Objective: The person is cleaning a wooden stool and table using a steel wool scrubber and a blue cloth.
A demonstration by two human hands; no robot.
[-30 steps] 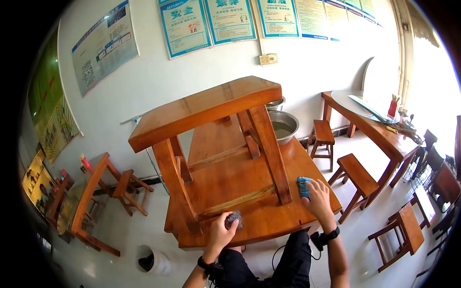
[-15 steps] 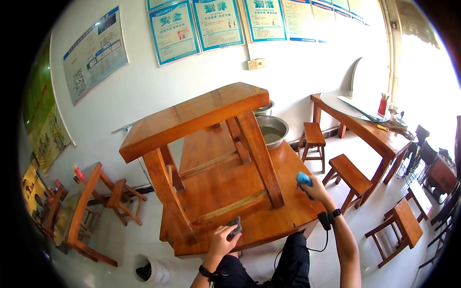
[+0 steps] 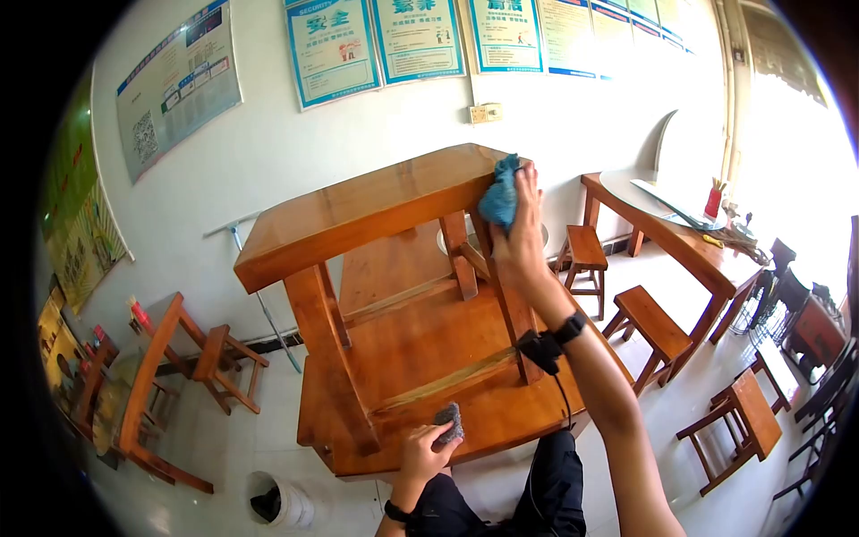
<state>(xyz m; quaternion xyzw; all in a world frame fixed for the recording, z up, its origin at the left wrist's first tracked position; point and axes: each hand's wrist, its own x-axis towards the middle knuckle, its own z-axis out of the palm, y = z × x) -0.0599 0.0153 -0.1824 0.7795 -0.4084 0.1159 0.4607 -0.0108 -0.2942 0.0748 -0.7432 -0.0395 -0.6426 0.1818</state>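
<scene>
A wooden bench (image 3: 385, 192) stands on a larger wooden table (image 3: 501, 416). At the bench's right end, my right hand (image 3: 522, 228) presses a blue cloth (image 3: 501, 192) against the edge of its top, near the upper end of a leg. My left hand (image 3: 425, 452) pinches a grey scouring pad (image 3: 449, 423) above the table's front edge, to the right of the bench's front left leg.
Behind my right hand, a metal basin is mostly hidden. Stools (image 3: 653, 324) and a long table (image 3: 698, 255) stand to the right, with more furniture on the left. A white bin (image 3: 291, 504) is on the floor at lower left.
My right hand has moved up and left with the blue cloth, from over the table to the bench's right end. The bench now sits slightly farther right in view. The left hand still holds the pad.
</scene>
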